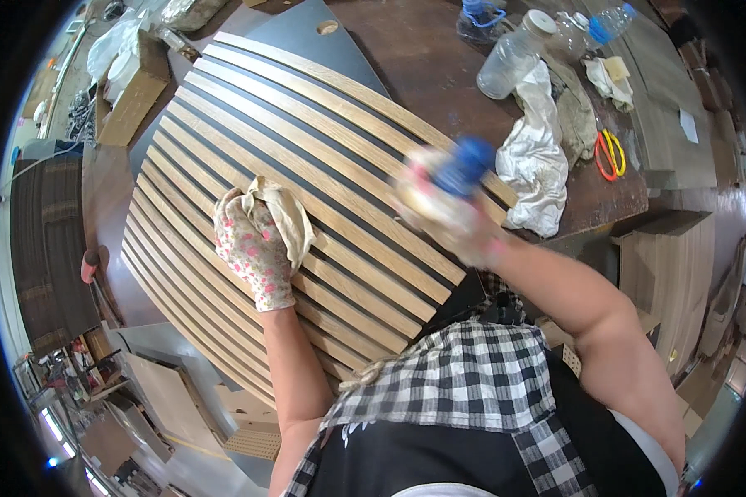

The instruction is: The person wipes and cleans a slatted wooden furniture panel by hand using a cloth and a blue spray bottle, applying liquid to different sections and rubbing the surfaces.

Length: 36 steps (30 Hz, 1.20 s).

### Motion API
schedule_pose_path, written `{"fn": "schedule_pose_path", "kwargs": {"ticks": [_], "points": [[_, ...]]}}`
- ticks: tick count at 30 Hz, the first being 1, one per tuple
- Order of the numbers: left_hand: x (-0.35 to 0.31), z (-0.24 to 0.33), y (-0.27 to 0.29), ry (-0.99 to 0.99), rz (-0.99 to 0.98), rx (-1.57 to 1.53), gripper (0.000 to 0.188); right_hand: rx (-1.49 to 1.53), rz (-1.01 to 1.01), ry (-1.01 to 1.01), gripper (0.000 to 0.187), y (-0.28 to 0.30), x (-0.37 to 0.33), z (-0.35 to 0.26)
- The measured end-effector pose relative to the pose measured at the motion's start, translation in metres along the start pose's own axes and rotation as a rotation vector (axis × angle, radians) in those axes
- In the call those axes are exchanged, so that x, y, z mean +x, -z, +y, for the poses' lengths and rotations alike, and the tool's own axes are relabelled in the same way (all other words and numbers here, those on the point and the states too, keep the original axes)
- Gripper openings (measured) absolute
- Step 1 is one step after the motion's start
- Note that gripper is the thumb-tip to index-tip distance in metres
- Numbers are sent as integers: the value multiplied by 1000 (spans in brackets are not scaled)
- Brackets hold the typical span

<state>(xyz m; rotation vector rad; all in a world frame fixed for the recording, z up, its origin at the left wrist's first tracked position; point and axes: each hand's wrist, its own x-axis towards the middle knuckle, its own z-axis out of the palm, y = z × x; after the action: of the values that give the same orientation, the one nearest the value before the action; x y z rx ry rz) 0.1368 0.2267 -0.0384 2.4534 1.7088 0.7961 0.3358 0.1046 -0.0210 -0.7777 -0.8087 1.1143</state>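
Striped board: [340, 157] it fills the middle of the frame; its wood strips run from upper left down to lower right.
Rag: [286, 219] on the board, left of the frame's middle, just to the right of the left hand's fingers; this hand is nearer to it.
Left hand: [253, 244] gloved, back up, fingers toward the top of the frame, closed on the rag; arm comes up from the lower edge.
Right hand: [441, 205] gloved and blurry, right of middle, wrapped around a blue thing [466, 166]; arm slants in from lower right. Whether it touches the board, I cannot tell.
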Motion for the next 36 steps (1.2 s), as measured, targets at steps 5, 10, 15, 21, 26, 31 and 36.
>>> {"fn": "schedule_pose_path", "kwargs": {"ticks": [5, 10, 15, 21, 26, 31, 36], "points": [[4, 13, 1, -44, 12, -44, 30, -57, 3, -27, 17, -7, 42, -1], [2, 2, 6, 4, -24, -64, 26, 146, 145, -184, 5, -12, 24, -9], [5, 12, 0, -24, -1, -95, 25, 262, 138, -227, 13, -4, 6, -11], [4, 12, 2, -3, -28, -138, 21, -84, 111, 39, 14, -2, 22, 1], [3, 13, -3, -44, -11, -110, 21, -112, 113, 205, 25, -7, 31, 2], [2, 10, -2, -3, -36, -195, 25, 42, 168, 60, 15, -15, 46, 11], [2, 8, -3, -8, -35, -124, 27, 389, -56, 33, 18, 5, 34, 21]]}}
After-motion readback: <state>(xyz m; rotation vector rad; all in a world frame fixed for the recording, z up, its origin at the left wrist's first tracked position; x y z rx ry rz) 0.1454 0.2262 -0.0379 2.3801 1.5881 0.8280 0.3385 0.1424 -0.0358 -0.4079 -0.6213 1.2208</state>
